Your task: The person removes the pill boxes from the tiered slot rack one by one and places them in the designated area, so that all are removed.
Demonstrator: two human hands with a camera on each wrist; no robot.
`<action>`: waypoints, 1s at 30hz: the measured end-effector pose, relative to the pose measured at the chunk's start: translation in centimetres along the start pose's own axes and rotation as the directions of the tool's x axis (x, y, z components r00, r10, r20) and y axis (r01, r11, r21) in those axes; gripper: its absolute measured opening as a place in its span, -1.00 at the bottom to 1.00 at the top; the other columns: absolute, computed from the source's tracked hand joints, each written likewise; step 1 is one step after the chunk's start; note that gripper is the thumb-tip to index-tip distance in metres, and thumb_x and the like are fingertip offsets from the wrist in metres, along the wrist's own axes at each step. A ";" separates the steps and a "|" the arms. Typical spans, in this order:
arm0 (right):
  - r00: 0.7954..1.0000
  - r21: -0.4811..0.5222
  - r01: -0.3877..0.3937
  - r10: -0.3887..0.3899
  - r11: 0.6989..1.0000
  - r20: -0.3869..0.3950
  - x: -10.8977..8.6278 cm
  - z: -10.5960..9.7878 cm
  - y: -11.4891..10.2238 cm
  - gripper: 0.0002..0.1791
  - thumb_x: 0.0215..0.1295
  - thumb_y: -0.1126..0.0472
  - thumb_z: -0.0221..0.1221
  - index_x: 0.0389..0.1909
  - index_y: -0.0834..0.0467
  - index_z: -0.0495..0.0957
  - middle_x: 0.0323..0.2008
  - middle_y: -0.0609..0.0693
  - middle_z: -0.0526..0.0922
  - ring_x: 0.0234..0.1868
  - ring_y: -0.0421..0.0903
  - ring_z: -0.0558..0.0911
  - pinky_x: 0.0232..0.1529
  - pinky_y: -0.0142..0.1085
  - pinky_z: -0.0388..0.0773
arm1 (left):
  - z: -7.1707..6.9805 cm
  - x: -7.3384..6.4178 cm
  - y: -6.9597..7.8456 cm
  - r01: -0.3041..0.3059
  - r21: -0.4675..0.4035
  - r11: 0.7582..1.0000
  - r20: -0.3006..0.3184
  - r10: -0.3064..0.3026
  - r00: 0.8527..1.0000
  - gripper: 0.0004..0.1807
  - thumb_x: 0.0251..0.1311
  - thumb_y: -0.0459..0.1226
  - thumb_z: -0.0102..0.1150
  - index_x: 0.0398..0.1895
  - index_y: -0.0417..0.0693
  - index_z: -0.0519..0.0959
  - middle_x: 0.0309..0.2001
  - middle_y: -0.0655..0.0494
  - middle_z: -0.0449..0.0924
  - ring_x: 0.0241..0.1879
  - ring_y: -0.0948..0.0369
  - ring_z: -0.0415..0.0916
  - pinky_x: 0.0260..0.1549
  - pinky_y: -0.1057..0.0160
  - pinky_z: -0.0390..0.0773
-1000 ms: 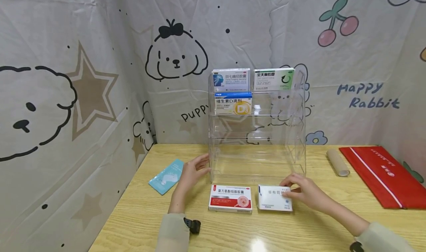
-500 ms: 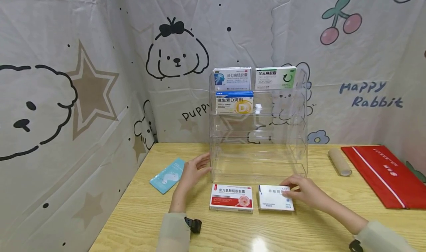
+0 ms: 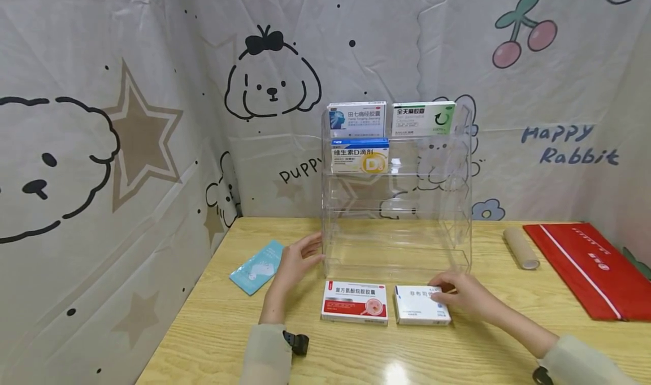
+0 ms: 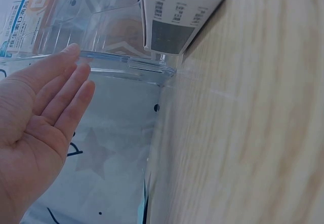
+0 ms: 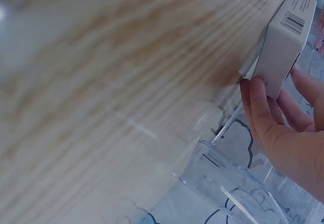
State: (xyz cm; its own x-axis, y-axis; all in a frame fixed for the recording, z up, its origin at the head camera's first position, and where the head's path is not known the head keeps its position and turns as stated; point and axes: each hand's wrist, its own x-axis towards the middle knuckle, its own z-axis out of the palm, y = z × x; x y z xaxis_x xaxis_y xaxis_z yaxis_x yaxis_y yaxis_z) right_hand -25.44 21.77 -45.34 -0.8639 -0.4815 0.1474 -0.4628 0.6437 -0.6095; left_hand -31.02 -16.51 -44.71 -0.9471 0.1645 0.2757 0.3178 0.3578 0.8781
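Observation:
My right hand (image 3: 465, 294) pinches a white medicine box (image 3: 419, 310) by its right end, thumb on top. In the right wrist view the box (image 5: 283, 36) shows a barcode on its side, with fingers (image 5: 259, 102) curled at its end. My left hand (image 3: 299, 263) stands at the left side of a clear acrylic tiered display rack (image 3: 396, 272), fingers extended. The left wrist view shows that hand (image 4: 50, 112) with its fingertips at the rack's side panel. A red-and-white medicine box (image 3: 353, 312) lies flat in front of the rack, left of the white one.
The rack's top tier holds a blue-and-white box (image 3: 357, 119) and a green-and-white box (image 3: 423, 119). A vitamin D box (image 3: 359, 157) sits one tier lower. A teal packet (image 3: 254, 272) lies left; a cardboard tube (image 3: 520, 249) and red pouch (image 3: 585, 266) lie right.
The white box's far edge has come down slightly and its near side shows more, with my right hand still on it. My left hand stays at the rack. The head view has shifted slightly.

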 end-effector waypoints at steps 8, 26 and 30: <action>1.000 -0.036 -0.001 0.001 0.999 0.002 0.0 0.2 0.2 -0.87 0.25 0.24 0.28 -0.23 0.18 0.64 -0.23 0.02 0.71 -0.19 -0.09 0.67 -0.20 -0.29 0.76 | 0.0 -0.1 0.0 0.010 -0.001 1.000 0.001 -0.010 1.000 -0.42 0.16 -0.46 0.28 0.30 -0.16 0.46 0.19 -0.18 0.57 0.18 -0.05 0.57 0.13 0.24 0.67; 0.999 -0.026 -0.032 0.032 0.999 0.001 0.0 -0.3 0.0 -0.77 0.26 0.21 0.28 -0.15 0.26 0.63 -0.19 0.08 0.71 -0.18 -0.10 0.68 -0.20 -0.34 0.75 | 0.0 -0.1 0.2 0.013 -0.001 1.000 0.004 -0.013 1.000 -0.41 0.16 -0.46 0.28 0.31 -0.14 0.45 0.19 -0.19 0.57 0.18 -0.05 0.57 0.15 0.22 0.66; 0.995 -0.025 -0.009 0.006 1.000 -0.097 0.2 -0.9 -0.7 -0.79 0.25 0.27 0.27 -0.15 0.30 0.61 -0.20 0.13 0.71 -0.21 -0.07 0.70 -0.22 -0.33 0.77 | 0.0 -0.1 0.1 0.012 -0.006 1.000 0.005 -0.012 1.000 -0.41 0.16 -0.46 0.28 0.31 -0.14 0.46 0.19 -0.18 0.58 0.19 -0.04 0.57 0.15 0.24 0.66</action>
State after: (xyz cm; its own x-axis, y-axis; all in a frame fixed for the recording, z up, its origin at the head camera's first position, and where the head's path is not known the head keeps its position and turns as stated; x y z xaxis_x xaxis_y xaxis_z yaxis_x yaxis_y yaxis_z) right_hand -25.48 21.73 -44.20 -0.8820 -0.4176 0.2186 -0.4602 0.6624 -0.5911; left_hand -30.85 -16.53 -44.60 -0.9507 0.1649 0.2628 0.3057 0.3543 0.8837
